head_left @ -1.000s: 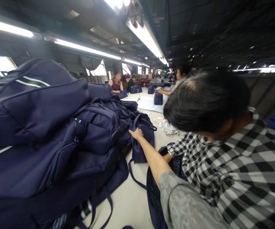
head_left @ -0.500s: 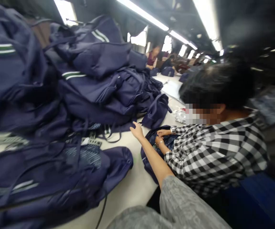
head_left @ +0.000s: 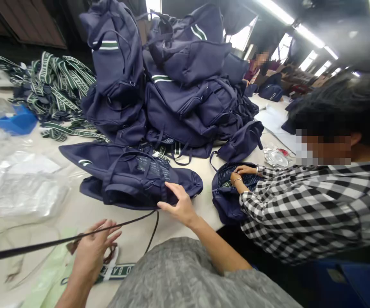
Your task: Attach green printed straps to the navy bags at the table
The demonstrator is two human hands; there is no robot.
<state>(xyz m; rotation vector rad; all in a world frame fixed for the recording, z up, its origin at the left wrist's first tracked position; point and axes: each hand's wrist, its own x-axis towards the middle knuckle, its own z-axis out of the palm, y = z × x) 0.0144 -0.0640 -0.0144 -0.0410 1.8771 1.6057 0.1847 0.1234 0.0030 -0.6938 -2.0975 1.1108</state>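
Note:
A navy duffel bag (head_left: pixel 123 171) with handles and a patterned lining lies on the table in front of me. My right hand (head_left: pixel 181 207) is at the bag's near right side, its thumb and fingers apart, the fingertips at the fabric. At lower left, my left hand (head_left: pixel 91 248) is over the table with its fingers loosely apart. A dark cord (head_left: pixel 133 220) passes across its fingers in the picture; I cannot tell whether they touch. Reddish-brown loops (head_left: pixel 110 254) show beside and partly behind that hand, their kind unclear. A green lettered strap (head_left: pixel 122 271) lies close by.
A tall heap of navy bags (head_left: pixel 185 102) stands behind. Lettered green straps (head_left: pixel 59 81) pile up at left, near a blue bin (head_left: pixel 18 122) and clear plastic bags (head_left: pixel 21 188). At right, a co-worker in a checked shirt (head_left: pixel 313 196) handles another navy bag (head_left: pixel 226 207).
My view has swung left and down. My right hand has come back from its outstretched reach near the heap to the front bag. My left hand is now in view.

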